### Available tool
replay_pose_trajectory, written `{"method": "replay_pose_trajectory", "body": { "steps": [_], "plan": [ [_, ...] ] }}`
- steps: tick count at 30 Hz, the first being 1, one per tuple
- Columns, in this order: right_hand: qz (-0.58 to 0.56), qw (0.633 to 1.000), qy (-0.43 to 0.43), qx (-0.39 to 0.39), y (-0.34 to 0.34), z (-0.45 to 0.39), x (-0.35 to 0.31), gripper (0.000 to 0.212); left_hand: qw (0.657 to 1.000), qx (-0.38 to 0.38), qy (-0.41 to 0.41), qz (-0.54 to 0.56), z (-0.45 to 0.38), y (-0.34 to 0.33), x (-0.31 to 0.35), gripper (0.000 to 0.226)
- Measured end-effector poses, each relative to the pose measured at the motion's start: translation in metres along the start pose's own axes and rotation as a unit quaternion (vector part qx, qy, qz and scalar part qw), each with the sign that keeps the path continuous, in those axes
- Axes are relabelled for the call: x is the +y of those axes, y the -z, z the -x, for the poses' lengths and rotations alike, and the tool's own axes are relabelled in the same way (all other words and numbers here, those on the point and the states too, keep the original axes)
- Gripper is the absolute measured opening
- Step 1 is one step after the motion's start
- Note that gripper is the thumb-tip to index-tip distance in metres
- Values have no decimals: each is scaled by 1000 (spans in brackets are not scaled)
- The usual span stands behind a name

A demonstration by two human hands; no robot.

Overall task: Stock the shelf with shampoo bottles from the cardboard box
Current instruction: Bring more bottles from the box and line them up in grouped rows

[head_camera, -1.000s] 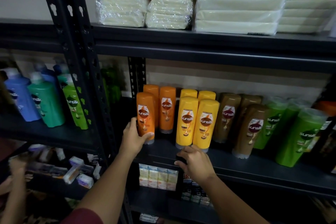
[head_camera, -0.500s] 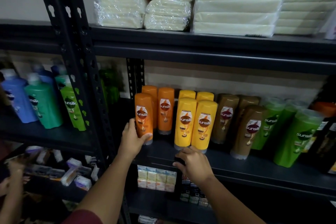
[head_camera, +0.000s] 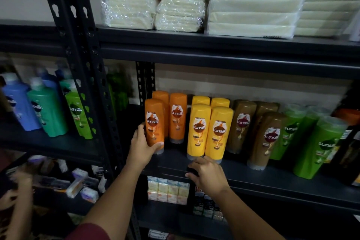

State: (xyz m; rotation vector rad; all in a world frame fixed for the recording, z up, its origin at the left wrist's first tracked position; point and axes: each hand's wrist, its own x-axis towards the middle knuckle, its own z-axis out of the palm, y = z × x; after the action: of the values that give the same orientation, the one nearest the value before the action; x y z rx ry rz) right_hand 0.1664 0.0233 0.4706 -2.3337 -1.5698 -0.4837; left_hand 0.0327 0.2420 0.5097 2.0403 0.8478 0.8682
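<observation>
The left hand [head_camera: 140, 147] has its grip closed around the lower part of the front orange bottle [head_camera: 154, 124]: the thumb crosses the front near the base and the fingers wrap behind the left side. The bottle stands upright on its cap at the left end of the shelf [head_camera: 253, 179], close to the front edge, long axis vertical, label facing out towards the camera. It rises straight above the grip, so the hand holds it low and the weight sits over the fingers.

Just behind and right of it stand two more orange bottles [head_camera: 177, 118], then the yellow bottles [head_camera: 209, 132] in the same upright, cap-down stance, then brown bottles [head_camera: 265, 138] and green bottles [head_camera: 317, 146] towards the right end.

The right hand [head_camera: 209, 176] rests on the shelf's front edge below the yellow pair, fingers curled over something small and dark that I cannot identify. The left hand is the nearer one for squaring the orange bottle into its row, probably a short push back. The cardboard box is not in view.
</observation>
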Motion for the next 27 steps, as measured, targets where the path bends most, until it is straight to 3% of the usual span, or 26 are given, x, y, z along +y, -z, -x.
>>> {"method": "replay_pose_trajectory", "body": {
  "steps": [10,15,18,20,22,24,27],
  "plan": [
    [2,1000,4,7,1,0,-1,32,1000,4,2,-11,-3,-2,-2,87],
    [-17,1000,16,1,0,0,1,32,998,47,-16,-33,6,-3,4,111],
    [-16,996,41,81,14,-1,2,28,960,200,-163,-109,18,-7,25,98],
    [-1,984,-12,178,35,-10,2,27,922,248,-269,-129,20,-15,48,82],
    [-11,958,-108,266,58,-21,3,35,926,201,-305,-101,21,-28,74,78],
    [-63,927,-182,321,77,-30,8,54,958,99,-267,-42,21,-42,97,80],
    [-139,919,-233,287,95,-37,19,86,980,-7,-193,41,20,-58,121,89]
  ]
}}
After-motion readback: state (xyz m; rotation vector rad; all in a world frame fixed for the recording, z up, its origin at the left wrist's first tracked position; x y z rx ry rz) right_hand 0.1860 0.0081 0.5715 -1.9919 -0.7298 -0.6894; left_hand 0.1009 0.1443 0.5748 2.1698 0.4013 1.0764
